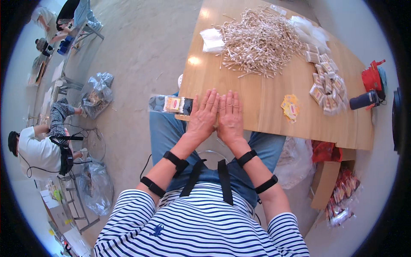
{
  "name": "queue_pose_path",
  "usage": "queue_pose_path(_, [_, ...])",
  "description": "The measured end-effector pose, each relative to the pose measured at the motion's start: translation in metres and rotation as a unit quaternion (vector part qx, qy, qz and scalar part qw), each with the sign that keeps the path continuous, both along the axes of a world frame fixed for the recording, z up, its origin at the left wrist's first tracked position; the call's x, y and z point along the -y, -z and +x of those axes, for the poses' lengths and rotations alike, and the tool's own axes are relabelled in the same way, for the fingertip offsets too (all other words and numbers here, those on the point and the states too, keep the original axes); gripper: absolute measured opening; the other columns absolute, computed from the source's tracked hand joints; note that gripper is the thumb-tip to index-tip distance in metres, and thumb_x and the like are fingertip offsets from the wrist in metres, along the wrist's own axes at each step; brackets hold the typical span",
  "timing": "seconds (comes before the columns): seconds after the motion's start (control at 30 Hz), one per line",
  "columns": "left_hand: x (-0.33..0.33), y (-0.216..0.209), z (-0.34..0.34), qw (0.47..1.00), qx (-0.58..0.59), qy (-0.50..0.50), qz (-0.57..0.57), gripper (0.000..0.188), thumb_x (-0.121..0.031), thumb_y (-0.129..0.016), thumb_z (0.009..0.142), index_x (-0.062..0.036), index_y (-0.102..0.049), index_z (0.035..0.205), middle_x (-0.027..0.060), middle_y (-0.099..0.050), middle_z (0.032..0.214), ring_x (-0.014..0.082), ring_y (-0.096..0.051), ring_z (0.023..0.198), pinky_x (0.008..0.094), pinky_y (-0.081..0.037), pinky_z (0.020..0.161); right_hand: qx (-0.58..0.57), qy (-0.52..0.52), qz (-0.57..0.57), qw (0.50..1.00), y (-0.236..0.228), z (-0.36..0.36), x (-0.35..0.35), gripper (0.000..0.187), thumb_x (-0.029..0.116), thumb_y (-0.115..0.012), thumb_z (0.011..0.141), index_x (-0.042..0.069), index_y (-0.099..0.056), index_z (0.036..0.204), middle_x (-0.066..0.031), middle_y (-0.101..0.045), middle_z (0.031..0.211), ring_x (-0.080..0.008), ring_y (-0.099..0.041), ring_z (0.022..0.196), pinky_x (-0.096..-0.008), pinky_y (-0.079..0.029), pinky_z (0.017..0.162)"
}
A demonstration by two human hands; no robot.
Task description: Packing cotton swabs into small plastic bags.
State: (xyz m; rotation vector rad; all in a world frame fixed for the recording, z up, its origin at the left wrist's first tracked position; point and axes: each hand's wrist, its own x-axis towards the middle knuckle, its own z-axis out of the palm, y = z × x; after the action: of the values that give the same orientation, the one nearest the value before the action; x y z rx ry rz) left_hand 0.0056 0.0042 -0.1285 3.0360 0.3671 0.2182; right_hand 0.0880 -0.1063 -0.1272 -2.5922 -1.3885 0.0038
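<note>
My left hand point(204, 112) and my right hand point(230, 115) lie side by side at the near edge of the wooden table point(257, 107), palms down with fingers stretched forward. Between them a narrow strip of thin sticks shows, apparently cotton swabs point(219, 103); the palms hide the rest. Left of my left hand, a clear plastic bag with a pack of cotton swabs point(174, 104) inside juts past the table's edge above my left thigh. To the right of my right hand lie several small yellow-and-white printed cards point(290, 108).
A large heap of loose cotton swabs point(261, 43) covers the far middle, beside white sheets point(212, 40) and clear plastic bags point(309, 30). Filled packs point(327, 85) pile up on the right near a dark blue bottle point(364, 100) and red bag point(372, 77). A cardboard box point(325, 184) stands below.
</note>
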Motion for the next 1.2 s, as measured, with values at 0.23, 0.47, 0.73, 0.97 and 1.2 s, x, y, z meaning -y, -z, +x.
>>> queue_pose_path(0.23, [0.003,-0.01,-0.001,0.999,-0.02,0.009,-0.039,0.113,-0.021,-0.085,0.062,-0.0014,-0.027,0.156,0.0175,-0.024,0.164,0.0312,-0.017,0.155,0.0562,-0.01,0.124,0.026,0.017,0.009,0.999,0.011,-0.003,-0.003,0.08,0.015,-0.065,0.081,-0.006,-0.033,0.151,-0.0254,-0.027,0.161,-0.041,-0.019,0.152,-0.051,-0.012,0.125])
queue_pose_path(0.47, [0.005,-0.002,0.001,0.999,-0.031,-0.003,-0.042,0.122,-0.026,-0.089,0.058,-0.0035,-0.023,0.158,0.0161,-0.021,0.165,0.0298,-0.016,0.155,0.0596,-0.007,0.122,0.027,0.016,0.057,0.998,0.008,0.002,0.002,0.085,0.02,-0.07,0.077,-0.005,-0.034,0.15,-0.0243,-0.027,0.161,-0.0387,-0.02,0.152,-0.0489,-0.016,0.125])
queue_pose_path(0.73, [0.004,-0.011,0.001,0.997,-0.05,-0.004,-0.051,0.128,-0.022,-0.093,0.053,-0.0026,-0.022,0.157,0.0163,-0.02,0.165,0.0316,-0.017,0.154,0.064,-0.008,0.12,-0.133,0.058,0.258,0.955,-0.026,0.07,0.067,0.064,0.03,-0.081,0.074,0.001,-0.059,0.127,-0.0203,-0.06,0.124,-0.0403,-0.055,0.116,-0.0479,-0.045,0.1])
queue_pose_path(0.97, [0.004,-0.012,0.002,0.998,-0.037,-0.002,-0.057,0.13,-0.021,-0.093,0.053,-0.0051,-0.02,0.159,0.0162,-0.019,0.165,0.0323,-0.017,0.154,0.069,-0.008,0.118,0.044,0.391,0.158,0.906,-0.013,0.148,0.155,0.053,0.032,-0.082,0.074,0.0,-0.064,0.111,-0.0228,-0.059,0.106,-0.0377,-0.061,0.094,-0.047,-0.052,0.084])
queue_pose_path(1.2, [0.003,-0.025,-0.002,0.996,-0.033,-0.016,-0.083,0.127,-0.022,-0.092,0.056,-0.0049,-0.019,0.159,0.0159,-0.019,0.166,0.0319,-0.015,0.155,0.0681,-0.009,0.118,0.077,0.377,0.12,0.915,-0.024,0.147,0.152,0.065,0.039,-0.085,0.071,-0.001,-0.063,0.118,-0.0215,-0.061,0.11,-0.039,-0.06,0.104,-0.0461,-0.05,0.091])
